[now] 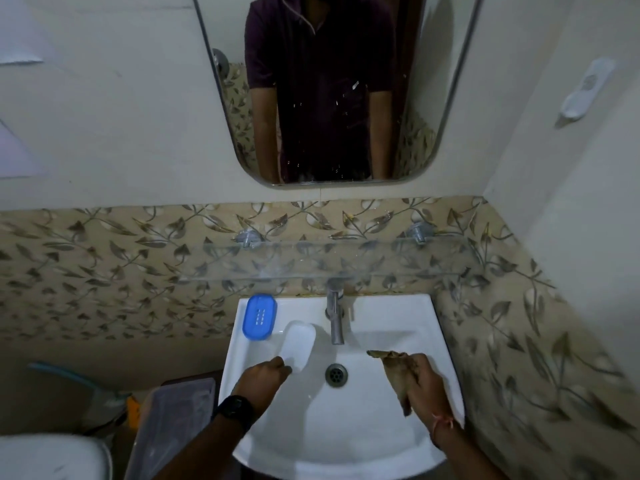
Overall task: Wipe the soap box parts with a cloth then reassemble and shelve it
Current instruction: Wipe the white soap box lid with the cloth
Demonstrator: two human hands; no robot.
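A blue soap box part (259, 317) with drain slots lies on the back left corner of the white sink (398, 427). A clear, whitish soap box part (298, 344) hangs over the basin, pinched at its near end by my left hand (266, 375). My right hand (420, 379) is over the right side of the basin, closed on a brown cloth (391, 362) that sticks out to the left. A glass shelf (329, 261) runs along the tiled wall above the tap.
A steel tap (335, 320) stands at the back of the sink, and the drain (336, 374) sits between my hands. A mirror (329, 88) hangs above. A toilet lid (52, 457) and a plastic bin (173, 420) are at lower left.
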